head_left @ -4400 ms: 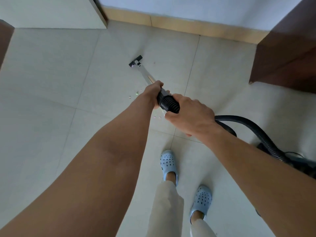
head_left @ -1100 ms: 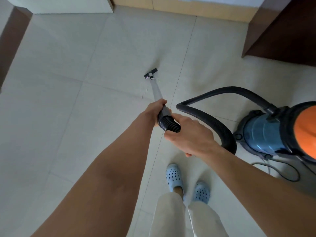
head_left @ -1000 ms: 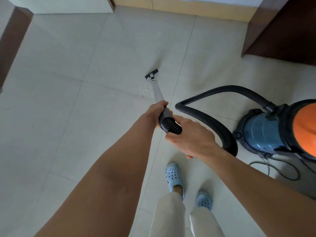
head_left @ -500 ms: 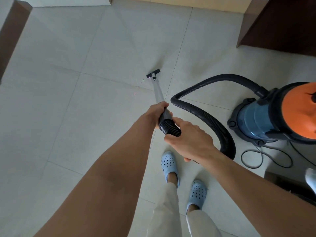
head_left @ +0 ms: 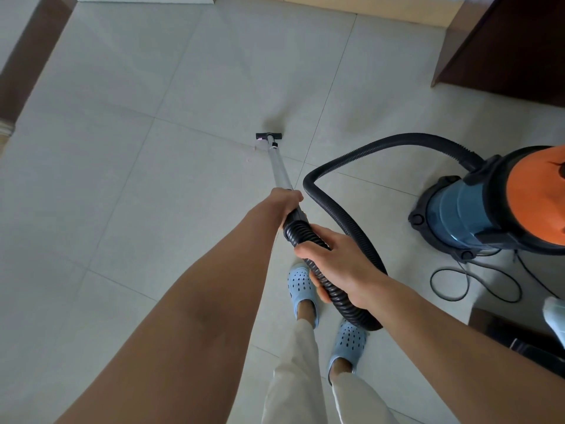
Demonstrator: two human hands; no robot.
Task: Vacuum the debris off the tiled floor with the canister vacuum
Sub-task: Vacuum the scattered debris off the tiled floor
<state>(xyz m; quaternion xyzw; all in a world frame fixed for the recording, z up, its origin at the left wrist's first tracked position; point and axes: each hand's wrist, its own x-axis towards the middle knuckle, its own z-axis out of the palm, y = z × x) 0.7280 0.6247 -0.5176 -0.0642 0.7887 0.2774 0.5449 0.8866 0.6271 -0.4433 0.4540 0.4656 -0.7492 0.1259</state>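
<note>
My left hand (head_left: 284, 203) grips the upper end of the metal wand (head_left: 279, 168). Just behind it, my right hand (head_left: 339, 264) curls round the ribbed black hose (head_left: 342, 206). The wand slopes down and away to a small black nozzle (head_left: 269, 136) lying flat on the pale tiled floor (head_left: 137, 185). A few tiny pinkish specks of debris (head_left: 258, 144) lie right beside the nozzle's left end. The hose loops right to the canister vacuum (head_left: 489, 206), blue-bodied with an orange top, which stands on the floor at the right.
A black power cord (head_left: 452, 286) coils on the floor below the canister. Dark wooden furniture (head_left: 504, 47) fills the upper right, and a dark wooden edge (head_left: 27, 56) runs along the upper left. My feet in blue clogs (head_left: 302, 286) stand under my hands. A dark object (head_left: 513, 335) sits low right.
The nozzle has turned square and slid onto the specks that lay to its left. The view has shifted, and the canister now sits a little farther right and lower.
</note>
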